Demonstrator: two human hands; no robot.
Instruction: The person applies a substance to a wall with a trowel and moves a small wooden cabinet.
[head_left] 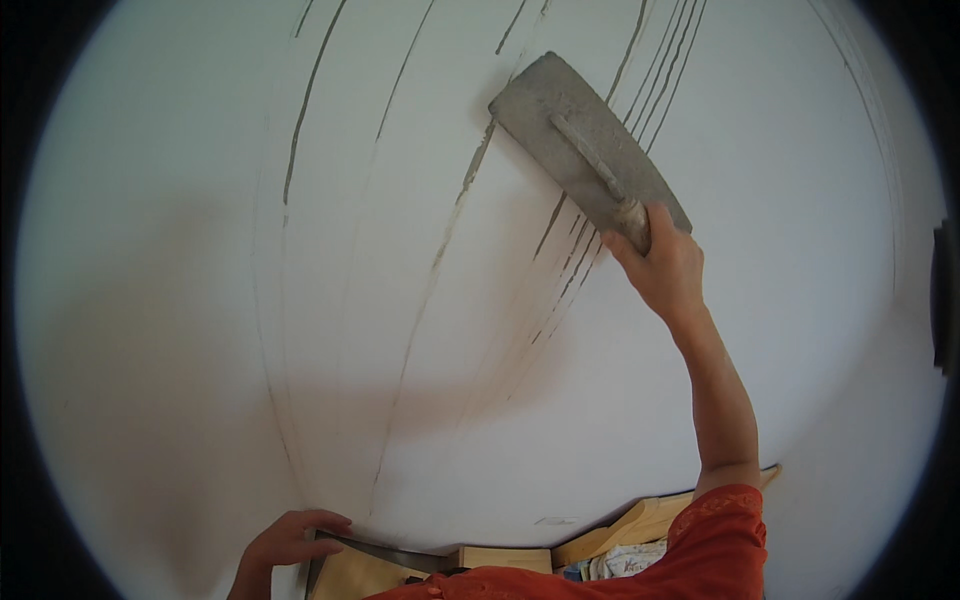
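Head view: pale wall [800, 220] fills nearly the whole field, its edges bending toward the dark rim. Broad soft shadow [150, 330] across its left part, a second band lower down, near the middle. Red garment [690, 545] at lower right; the bare right forearm [722, 400] reaches up from its sleeve. Grey trowel [595, 140] high, right of centre: blade faces the wall, tilted, upper end leaning left, lower end by the hand; cannot tell how much of the blade touches. Tan boards [620, 530] along the lower edge, a white printed bundle [628, 562] beside them, partly behind the sleeve. Dark object [940, 300] at far right, kind unclear. Right hand [668, 265] closed round the lower end of the trowel's handle, thumb on the near side. Left hand [290, 540] low, left of centre, at the corner of the leftmost board: fingers extended, thumb apart from them, nothing seen in the grasp; contact with the board cannot be told. Dark streaks [478, 158] slant down the wall, some broken, several passing behind the blade, the thinnest fading below.
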